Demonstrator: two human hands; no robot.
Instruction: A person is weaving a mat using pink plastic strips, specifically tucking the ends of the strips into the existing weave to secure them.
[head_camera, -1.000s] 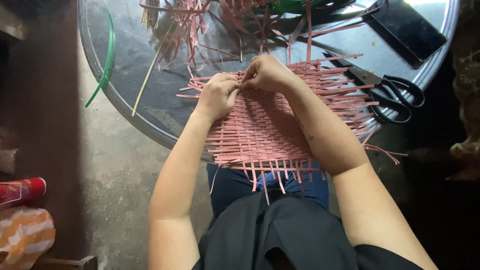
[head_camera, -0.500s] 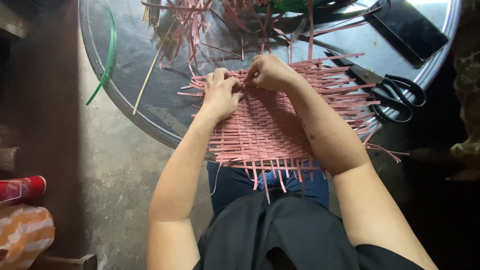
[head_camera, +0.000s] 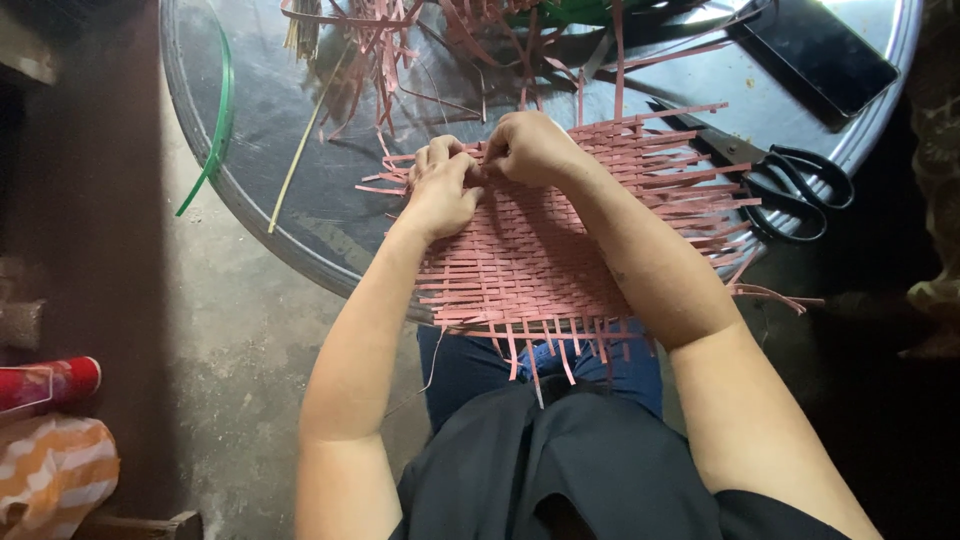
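Up at the far edge of the pink woven mat (head_camera: 540, 260), center of the frame, your left hand (head_camera: 440, 190) and right hand (head_camera: 530, 148) have barely budged over the last second, both curled tight and pinching pink strips where the knuckles meet, so you look mid-tuck on that same row rather than moving on. Can't see the fingertips or which strip each one's got, since the knuckles cover them. The mat lies half on the round metal table (head_camera: 250, 215), half over your lap, with black scissors (head_camera: 780, 175) at the right and a phone (head_camera: 820, 55) cut off at the top right.

Pink woven mat (head_camera: 540, 260), black-handled scissors (head_camera: 790, 185)
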